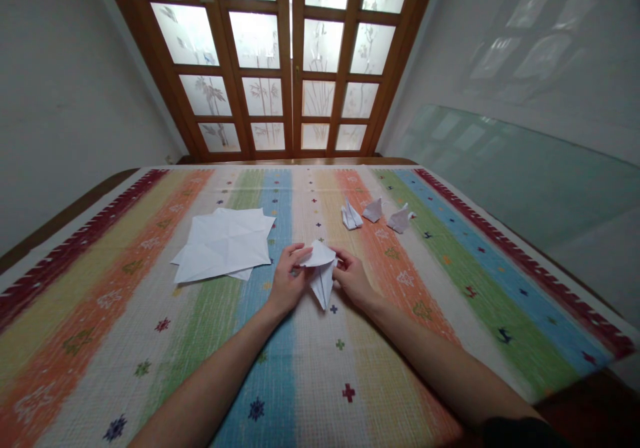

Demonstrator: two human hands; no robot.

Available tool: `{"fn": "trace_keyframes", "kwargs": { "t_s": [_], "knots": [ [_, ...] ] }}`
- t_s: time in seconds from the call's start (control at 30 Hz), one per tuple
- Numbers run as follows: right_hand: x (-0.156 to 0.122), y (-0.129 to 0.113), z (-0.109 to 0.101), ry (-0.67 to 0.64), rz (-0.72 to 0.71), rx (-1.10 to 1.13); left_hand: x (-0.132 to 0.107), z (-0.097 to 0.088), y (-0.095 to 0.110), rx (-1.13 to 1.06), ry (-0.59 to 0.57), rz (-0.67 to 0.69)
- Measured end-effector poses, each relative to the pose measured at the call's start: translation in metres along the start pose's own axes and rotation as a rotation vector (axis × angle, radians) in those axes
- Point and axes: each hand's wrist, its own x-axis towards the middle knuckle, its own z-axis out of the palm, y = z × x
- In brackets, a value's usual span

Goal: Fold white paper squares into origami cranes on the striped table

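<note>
A partly folded piece of white paper (323, 281) is between my two hands, just above or on the tablecloth. Its lower part narrows to a point towards me, and a wider flap spreads at the top. My left hand (290, 275) pinches the flap's left side between thumb and fingers. On the other side, my right hand (351, 276) has its fingers closed on the right edge. The fingertips of the right hand are partly hidden behind the paper. To the left lies a loose stack of white paper sheets (225, 243) with crease lines.
Three small folded paper figures stand at the back right: one on the left (351, 216), a middle one (373, 210) and a right one (399, 219). A striped tablecloth (200, 341) covers the table. Beyond are wooden glazed doors (290, 68); a glass panel (520, 188) leans at right.
</note>
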Motion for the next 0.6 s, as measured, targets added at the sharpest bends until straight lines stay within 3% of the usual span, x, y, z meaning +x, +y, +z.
{"fn": "trace_keyframes", "kwargs": {
  "t_s": [0.17,0.37,0.5,0.6],
  "knots": [
    [0.000,0.004,-0.004,-0.098,-0.028,-0.212,0.004,-0.002,-0.003,0.019,0.250,-0.177],
    [0.004,0.006,-0.008,-0.017,0.005,-0.244,0.006,-0.003,-0.003,0.049,0.286,-0.179],
    [-0.006,-0.006,-0.005,0.018,-0.257,-0.423,0.005,-0.004,-0.002,0.161,0.326,-0.144],
    [-0.021,-0.015,0.003,-0.093,-0.479,-0.761,0.002,-0.002,0.000,0.158,0.287,-0.112]
  ]
}}
